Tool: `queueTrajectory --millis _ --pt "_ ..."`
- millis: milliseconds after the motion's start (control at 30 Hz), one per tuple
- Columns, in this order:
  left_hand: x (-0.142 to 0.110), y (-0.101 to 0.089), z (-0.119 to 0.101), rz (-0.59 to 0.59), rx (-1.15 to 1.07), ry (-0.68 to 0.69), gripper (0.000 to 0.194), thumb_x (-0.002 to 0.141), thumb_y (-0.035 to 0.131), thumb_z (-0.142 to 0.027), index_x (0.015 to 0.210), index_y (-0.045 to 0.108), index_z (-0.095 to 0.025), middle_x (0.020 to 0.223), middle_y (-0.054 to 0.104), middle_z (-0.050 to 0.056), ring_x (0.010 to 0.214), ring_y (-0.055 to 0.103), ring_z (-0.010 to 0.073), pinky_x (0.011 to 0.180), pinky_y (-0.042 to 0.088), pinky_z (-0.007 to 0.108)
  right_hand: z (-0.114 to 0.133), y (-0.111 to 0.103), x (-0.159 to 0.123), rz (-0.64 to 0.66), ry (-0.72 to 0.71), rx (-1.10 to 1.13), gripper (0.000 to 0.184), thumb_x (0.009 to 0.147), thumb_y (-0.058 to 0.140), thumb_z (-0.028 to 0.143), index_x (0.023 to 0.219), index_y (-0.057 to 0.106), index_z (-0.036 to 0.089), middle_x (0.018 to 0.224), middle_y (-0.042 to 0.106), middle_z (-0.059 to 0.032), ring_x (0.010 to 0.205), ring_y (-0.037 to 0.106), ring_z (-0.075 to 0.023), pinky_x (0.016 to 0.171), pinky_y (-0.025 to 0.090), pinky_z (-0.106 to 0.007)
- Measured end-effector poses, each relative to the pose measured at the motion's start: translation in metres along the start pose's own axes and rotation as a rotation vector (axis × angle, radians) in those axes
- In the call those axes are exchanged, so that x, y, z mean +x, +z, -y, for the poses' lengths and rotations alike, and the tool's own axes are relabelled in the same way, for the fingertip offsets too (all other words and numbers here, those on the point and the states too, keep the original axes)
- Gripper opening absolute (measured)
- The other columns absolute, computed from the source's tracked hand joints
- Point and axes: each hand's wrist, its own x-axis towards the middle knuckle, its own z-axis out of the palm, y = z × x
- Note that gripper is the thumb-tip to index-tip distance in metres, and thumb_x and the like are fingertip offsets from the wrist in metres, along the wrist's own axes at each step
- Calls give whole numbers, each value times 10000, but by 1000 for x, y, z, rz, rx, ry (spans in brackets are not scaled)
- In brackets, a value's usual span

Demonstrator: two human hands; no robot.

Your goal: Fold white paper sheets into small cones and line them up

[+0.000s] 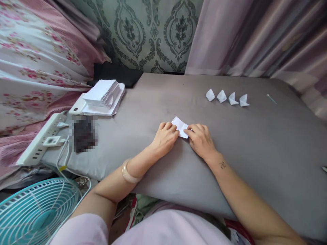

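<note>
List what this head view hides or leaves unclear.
All in the head view:
White paper: partly covered by the left hand and right hand.
Dark item: pixelated.
Fan: cut off by the left and bottom edges.
Thin item: too small to identify.
Right-edge item: cut off there.

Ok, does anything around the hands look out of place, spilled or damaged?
A thin stick lies alone, right of the folded shapes and unlike them. The paper stack is uneven, its edges askew. The dark item beside the power strip is pixelated, so I can't judge it. No spill or damage shows elsewhere.
</note>
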Motion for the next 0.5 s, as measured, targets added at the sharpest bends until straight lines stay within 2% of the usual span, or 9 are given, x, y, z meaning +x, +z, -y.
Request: queueTrajectory --millis 100,200,333,500 --pt "-5 -3 -12 64 -83 -53 195 914 432 -170 930 627 -162 944 639 117 949 533 260 812 413 395 0 -4 -3 53 24 31 296 879 458 96 1035 686 202 1054 656 -92 945 516 -233 824 357 -363" --pt "-8 -1 -17 65 -183 -153 225 943 442 -261 955 632 -140 1002 619 132 938 550 244 829 453 370 -3 -8 -5 99 52 84 261 892 483 149 1041 688 213 1095 663 -79 964 540 -236 809 392 -362" --pt "-8 4 -15 55 -285 -309 216 925 512 -324 977 651 -167 1029 619 108 969 562 249 824 483 362 -12 -10 -6 135 91 236 226 922 502 240 1029 701 225 1144 672 -53 987 573 -230 852 442 -374" --pt "-6 10 -9 4 -389 -386 193 890 572 -322 981 665 -180 1029 637 92 971 591 246 816 496 359 -18 -5 -4 107 142 335 245 941 491 297 995 714 213 1133 671 -61 1009 583 -226 897 456 -389"
